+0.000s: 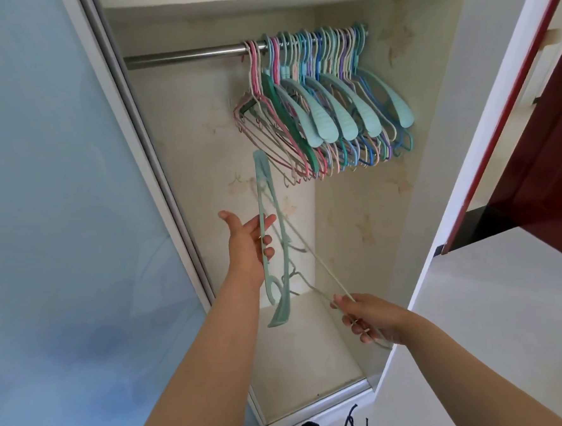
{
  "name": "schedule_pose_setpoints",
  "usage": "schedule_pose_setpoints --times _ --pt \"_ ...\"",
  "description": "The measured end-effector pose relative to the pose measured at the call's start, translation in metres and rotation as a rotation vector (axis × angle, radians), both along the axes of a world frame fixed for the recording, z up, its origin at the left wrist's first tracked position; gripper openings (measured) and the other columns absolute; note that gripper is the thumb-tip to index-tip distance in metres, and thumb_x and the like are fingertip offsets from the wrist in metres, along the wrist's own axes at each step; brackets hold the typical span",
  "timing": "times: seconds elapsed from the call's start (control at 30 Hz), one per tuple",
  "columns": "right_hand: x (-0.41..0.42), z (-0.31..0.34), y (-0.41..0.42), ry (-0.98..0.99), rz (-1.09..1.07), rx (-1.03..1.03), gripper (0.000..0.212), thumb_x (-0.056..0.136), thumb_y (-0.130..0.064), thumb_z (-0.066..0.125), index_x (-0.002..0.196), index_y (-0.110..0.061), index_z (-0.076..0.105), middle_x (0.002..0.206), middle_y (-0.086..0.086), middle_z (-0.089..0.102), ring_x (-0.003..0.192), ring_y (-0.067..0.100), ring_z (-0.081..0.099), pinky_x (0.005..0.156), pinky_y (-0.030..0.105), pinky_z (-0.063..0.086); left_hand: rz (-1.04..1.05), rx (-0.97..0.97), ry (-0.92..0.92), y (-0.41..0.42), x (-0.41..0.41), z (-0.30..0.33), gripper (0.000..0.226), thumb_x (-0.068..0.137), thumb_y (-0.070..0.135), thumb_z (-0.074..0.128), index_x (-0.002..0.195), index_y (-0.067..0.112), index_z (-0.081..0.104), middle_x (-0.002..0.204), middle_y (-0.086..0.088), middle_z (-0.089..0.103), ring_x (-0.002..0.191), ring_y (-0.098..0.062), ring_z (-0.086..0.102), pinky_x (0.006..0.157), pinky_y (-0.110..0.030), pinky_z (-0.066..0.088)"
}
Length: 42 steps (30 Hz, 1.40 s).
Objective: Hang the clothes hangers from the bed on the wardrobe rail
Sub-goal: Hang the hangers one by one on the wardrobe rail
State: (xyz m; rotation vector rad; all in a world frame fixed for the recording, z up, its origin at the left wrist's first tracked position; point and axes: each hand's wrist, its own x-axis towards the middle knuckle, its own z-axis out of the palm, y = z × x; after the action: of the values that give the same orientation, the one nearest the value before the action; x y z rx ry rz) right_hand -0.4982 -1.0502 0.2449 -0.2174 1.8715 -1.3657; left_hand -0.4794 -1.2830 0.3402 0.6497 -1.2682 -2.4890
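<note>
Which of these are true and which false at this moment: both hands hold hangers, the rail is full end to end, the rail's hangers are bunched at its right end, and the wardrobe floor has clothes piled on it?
1. Both hands hold hangers. True: the left hand grips a teal hanger and the right hand pinches a thin pale hanger.
2. The rail is full end to end. False: its left part is bare.
3. The hung hangers are bunched at the rail's right end. True.
4. Clothes are piled on the wardrobe floor. False: none show there.
</note>
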Motion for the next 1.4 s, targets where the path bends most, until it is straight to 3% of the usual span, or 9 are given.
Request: schedule_pose_setpoints --times 0.27,0.43,0.57,0.73,0.87,1.0,1.1,1.2,1.4 --pt "0.012 0.003 -0.016 0.221 0.289 0.164 0.048 0.083 -0.061 0.058 0.118 -0.028 0.051 0.089 0.000 0.054 0.070 0.012 0.048 0.062 0.023 0.045 0.013 -0.370 -0.213 0.002 0.002 -0.011 0.038 0.086 0.056 0.061 0.079 0.019 0.052 0.070 0.003 0.038 0.052 -0.009 0.030 0.046 -0.022 0.026" --pt "0.020 0.008 -0.033 0.172 0.517 0.245 0.067 0.087 -0.071 0.038 0.134 -0.025 0.050 0.116 -0.004 0.059 0.102 0.012 0.057 0.093 0.031 0.048 0.023 0.007 -0.025 -0.007 0.008 -0.027 0.035 0.104 0.035 0.037 0.101 0.015 0.065 0.065 0.004 0.048 0.040 -0.006 0.033 0.038 -0.017 0.025" --pt "0.013 0.022 -0.059 0.146 0.042 0.014 0.059 0.096 -0.059 0.027 0.125 -0.018 0.058 0.116 -0.006 0.063 0.103 0.014 0.060 0.091 0.032 0.048 -0.048 0.135 0.115 -0.011 0.011 -0.031 0.043 0.105 0.037 0.030 0.104 0.009 0.063 0.058 0.005 0.044 0.041 -0.006 0.029 0.036 -0.018 0.020" --pt "0.030 0.025 -0.091 -0.024 0.098 -0.069 0.035 0.098 -0.040 0.047 0.108 -0.009 0.062 0.092 0.002 0.069 0.081 0.017 0.061 0.074 0.027 0.052 -0.067 0.195 0.153 -0.008 0.010 -0.030 0.046 0.101 0.047 0.032 0.091 0.011 0.059 0.053 0.004 0.038 0.039 -0.006 0.028 0.033 -0.018 0.021" --pt "0.027 0.011 -0.093 -0.293 -0.287 -0.306 0.022 0.100 -0.029 0.046 0.091 -0.010 0.052 0.064 0.003 0.049 0.058 0.020 0.051 0.082 0.046 0.054 -0.125 -0.056 -0.108 -0.016 0.008 -0.031 0.048 0.102 0.047 0.033 0.104 0.013 0.067 0.089 -0.001 0.069 0.073 -0.014 0.059 0.065 -0.029 0.051" --pt "0.008 0.004 -0.086 -0.499 -0.591 -0.365 0.039 0.097 -0.047 0.045 0.080 -0.012 0.050 0.058 0.001 0.035 0.039 0.011 0.032 0.038 0.018 0.041 -0.137 -0.079 -0.250 -0.018 0.013 -0.042 0.011 0.095 0.038 0.057 0.098 0.030 0.065 0.112 -0.003 0.064 0.102 -0.021 0.059 0.084 -0.037 0.050" --pt "-0.009 -0.007 -0.071 -0.181 -0.627 -0.119 0.046 0.100 -0.047 0.034 0.090 -0.007 0.054 0.060 0.003 0.038 0.036 0.012 0.032 0.037 0.015 0.029 -0.059 -0.052 -0.236 -0.016 0.012 -0.046 0.024 0.100 0.034 0.050 0.101 0.020 0.069 0.097 -0.004 0.062 0.075 -0.017 0.059 0.063 -0.028 0.052" --pt "-0.022 -0.016 -0.042 0.379 -0.365 0.348 0.041 0.100 -0.038 0.038 0.089 -0.005 0.058 0.069 0.008 0.054 0.057 0.026 0.053 0.055 0.031 0.046 -0.007 -0.093 -0.215 -0.015 0.007 -0.047 0.021 0.100 0.022 0.050 0.105 0.014 0.069 0.082 -0.001 0.050 0.046 -0.008 0.031 0.039 -0.018 0.032" --pt "-0.003 -0.014 -0.011 0.717 0.025 0.674 0.029 0.092 -0.049 0.048 0.085 -0.023 0.060 0.078 -0.001 0.062 0.073 0.021 0.058 0.063 0.027 0.045 0.037 -0.366 -0.354 -0.010 -0.006 -0.053 0.051 0.091 0.044 0.061 0.136 0.022 0.051 0.109 0.003 0.062 0.050 -0.012 0.034 0.045 -0.023 0.032"
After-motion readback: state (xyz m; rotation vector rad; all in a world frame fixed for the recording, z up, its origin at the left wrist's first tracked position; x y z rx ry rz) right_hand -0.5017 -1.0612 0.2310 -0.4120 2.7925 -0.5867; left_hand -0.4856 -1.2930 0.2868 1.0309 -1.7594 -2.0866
